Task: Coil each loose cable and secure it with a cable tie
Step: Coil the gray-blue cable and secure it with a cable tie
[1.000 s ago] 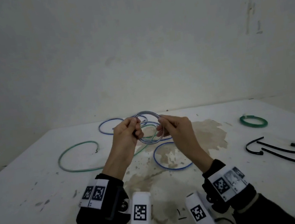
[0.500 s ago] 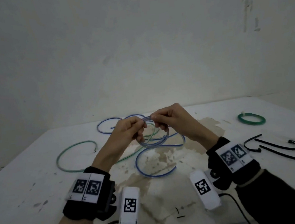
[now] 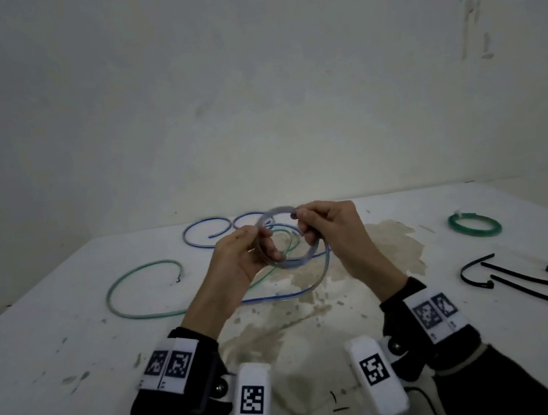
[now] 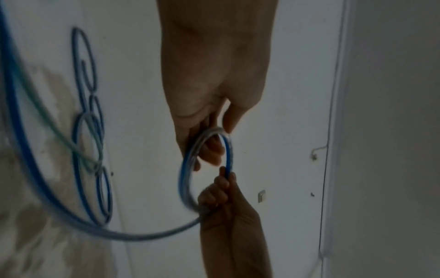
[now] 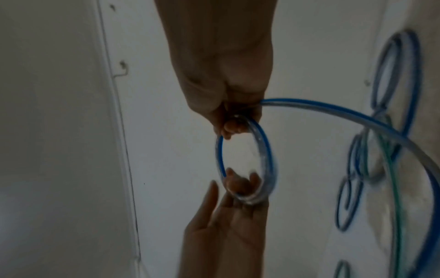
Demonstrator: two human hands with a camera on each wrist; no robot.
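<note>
White stained counter (image 3: 74, 335): left hand (image 3: 241, 263) and right hand (image 3: 331, 234) each pinch the blue-striped clear cable coil (image 3: 293, 263); a loosened grip could let it spring open.

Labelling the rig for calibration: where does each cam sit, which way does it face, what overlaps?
Head: on the head, facing forward-down at table; both forearms, left hand, right hand.
Left wrist: along the left hand toward blue cable coil.
Right wrist: along the right hand toward the coil.
Shared: all three show the coil and both hands.
</note>
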